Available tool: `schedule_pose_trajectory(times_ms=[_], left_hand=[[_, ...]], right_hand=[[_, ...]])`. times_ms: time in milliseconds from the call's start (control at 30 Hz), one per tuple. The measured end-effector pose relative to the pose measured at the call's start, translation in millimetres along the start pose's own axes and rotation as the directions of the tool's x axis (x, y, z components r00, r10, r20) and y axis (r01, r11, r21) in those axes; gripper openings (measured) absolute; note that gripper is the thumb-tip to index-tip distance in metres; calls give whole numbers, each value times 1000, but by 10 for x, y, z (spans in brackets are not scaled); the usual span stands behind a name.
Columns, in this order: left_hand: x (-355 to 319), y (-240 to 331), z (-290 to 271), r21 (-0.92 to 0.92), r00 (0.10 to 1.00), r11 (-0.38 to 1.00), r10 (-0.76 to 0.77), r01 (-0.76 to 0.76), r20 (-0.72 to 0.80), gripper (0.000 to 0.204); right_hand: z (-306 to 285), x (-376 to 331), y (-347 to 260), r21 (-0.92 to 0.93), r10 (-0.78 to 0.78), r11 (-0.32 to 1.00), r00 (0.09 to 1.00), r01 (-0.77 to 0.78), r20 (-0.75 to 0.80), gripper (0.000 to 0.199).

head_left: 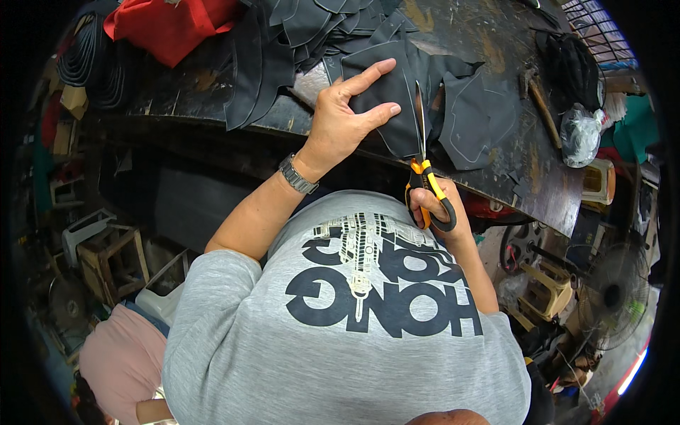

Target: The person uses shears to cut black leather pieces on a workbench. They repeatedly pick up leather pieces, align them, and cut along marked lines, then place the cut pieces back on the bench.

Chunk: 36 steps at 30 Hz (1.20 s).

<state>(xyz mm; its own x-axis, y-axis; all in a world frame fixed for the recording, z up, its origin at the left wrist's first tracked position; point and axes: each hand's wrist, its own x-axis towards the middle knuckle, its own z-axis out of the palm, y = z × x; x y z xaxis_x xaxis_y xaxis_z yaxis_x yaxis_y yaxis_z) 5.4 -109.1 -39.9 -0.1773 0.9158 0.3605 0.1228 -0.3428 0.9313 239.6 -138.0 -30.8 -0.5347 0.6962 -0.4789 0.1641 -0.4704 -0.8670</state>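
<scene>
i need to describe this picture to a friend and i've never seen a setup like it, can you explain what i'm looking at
There is no machine here, just a person's two bare hands. The single picture comes from a wide fisheye camera worn on the head, looking down, so straight edges bend and the wearer's own grey shirt fills the bottom.

The right hand holds scissors with yellow-orange and black handles, blades pointing away from the body. The left hand, with a watch on its wrist, is over a dark flat piece, thumb and forefinger spread.

On the dark table lie more dark pieces, red material and, toward the right, a hammer.
</scene>
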Motion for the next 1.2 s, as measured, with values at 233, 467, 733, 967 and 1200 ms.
schedule_pose_trajectory(times_ms=[233,467,733,967,1200], left_hand=[[-15,14,-26,-17,999,999,-31,31,10,58],[-22,11,-8,-88,999,995,-44,45,15,62],[-60,64,-20,-121,994,989,-82,90,68,65],[-109,48,11,-20,1000,1000,4,-4,22,68],[-132,17,-11,-44,998,998,-52,54,46,68]], right_hand=[[10,-19,0,-56,30,998,999,-31,-22,42],[58,-38,-10,-95,88,991,995,-92,-54,32],[56,-23,-17,-4,65,998,998,-65,12,34],[88,24,8,36,29,999,1000,-29,1,33],[102,-13,-57,-107,98,989,994,-103,-51,31]])
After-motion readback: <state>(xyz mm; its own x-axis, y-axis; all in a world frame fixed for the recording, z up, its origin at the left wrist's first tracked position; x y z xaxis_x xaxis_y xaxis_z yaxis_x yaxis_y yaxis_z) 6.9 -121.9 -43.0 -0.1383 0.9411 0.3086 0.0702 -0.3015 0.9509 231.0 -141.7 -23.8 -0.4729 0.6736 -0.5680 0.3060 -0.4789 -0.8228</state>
